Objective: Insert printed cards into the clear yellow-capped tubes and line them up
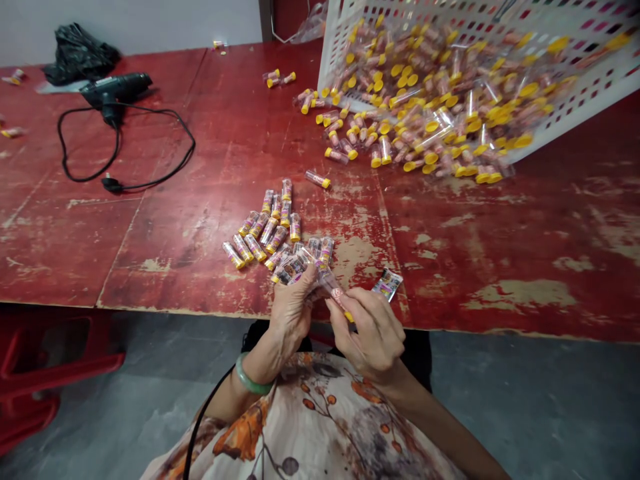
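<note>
My right hand (367, 330) pinches a clear plastic tube (337, 300) with a yellow cap, which holds pink-and-white contents. My left hand (293, 313) closes on the tube's upper end, among the edge of a pile of filled tubes (270, 230) with printed labels. A small printed packet (387, 285) lies just beyond my right hand. One loose yellow-capped tube (318, 179) sits farther up the table. A white plastic crate (450, 87) lies tipped on its side, with many capped tubes spilling from it.
The worn red-painted table (500, 233) has a front edge just beyond my hands. A black glue gun (113, 93) with its cord and a black plastic bag (80, 53) lie at the far left. A red stool (50, 373) stands on the grey floor at lower left.
</note>
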The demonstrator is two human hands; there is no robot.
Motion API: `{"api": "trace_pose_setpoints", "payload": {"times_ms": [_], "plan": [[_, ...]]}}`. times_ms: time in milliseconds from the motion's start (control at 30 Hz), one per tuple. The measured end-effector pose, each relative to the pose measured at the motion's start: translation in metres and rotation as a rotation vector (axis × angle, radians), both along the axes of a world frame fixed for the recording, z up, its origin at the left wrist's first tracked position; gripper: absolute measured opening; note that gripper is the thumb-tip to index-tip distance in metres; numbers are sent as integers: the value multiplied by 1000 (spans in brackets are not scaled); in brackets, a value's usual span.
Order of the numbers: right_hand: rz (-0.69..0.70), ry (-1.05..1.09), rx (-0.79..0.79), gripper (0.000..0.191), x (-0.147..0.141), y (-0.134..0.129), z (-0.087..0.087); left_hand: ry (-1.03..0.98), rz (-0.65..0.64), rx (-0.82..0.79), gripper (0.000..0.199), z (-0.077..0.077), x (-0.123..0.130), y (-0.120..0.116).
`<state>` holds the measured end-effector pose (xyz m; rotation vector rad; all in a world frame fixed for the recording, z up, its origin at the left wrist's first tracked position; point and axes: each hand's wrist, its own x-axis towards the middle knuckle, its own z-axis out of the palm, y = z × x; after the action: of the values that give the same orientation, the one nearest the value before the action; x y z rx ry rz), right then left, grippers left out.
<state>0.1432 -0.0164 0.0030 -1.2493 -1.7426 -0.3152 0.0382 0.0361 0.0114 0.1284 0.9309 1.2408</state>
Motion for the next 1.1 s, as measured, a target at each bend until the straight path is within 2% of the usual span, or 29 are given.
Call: {"api": "trace_pose_setpoints", "payload": {"times_ms": [100, 200, 267, 400, 467, 533, 733, 933, 1100], "plan": [[8, 74, -20, 36, -1, 2, -1, -6, -27, 26, 33, -1, 1, -4], [-41, -75, 24, 40, -3, 4, -5, 24, -56, 38, 33, -4, 2, -9], [-26, -92, 26, 40, -1, 6, -5, 37, -82, 40, 31, -6, 1, -11], [272, 173, -251, 35, 11, 8, 3, 30, -146, 39, 33, -5, -9, -10], [356, 251, -311, 33, 17, 7, 5, 42, -186, 35, 37, -2, -14, -10], [341, 227, -257, 33, 20, 6, 3, 52, -215, 26, 39, 1, -16, -13], [213, -28, -37, 41, 10, 2, -11, 23, -243, 41, 33, 8, -16, -28], [302, 179, -151, 33, 7, 0, -5, 39, -218, 56, 36, 8, -22, -32], [255, 179, 3, 34, -1, -1, -4, 56, -188, 78, 35, 12, -21, -36]]}}
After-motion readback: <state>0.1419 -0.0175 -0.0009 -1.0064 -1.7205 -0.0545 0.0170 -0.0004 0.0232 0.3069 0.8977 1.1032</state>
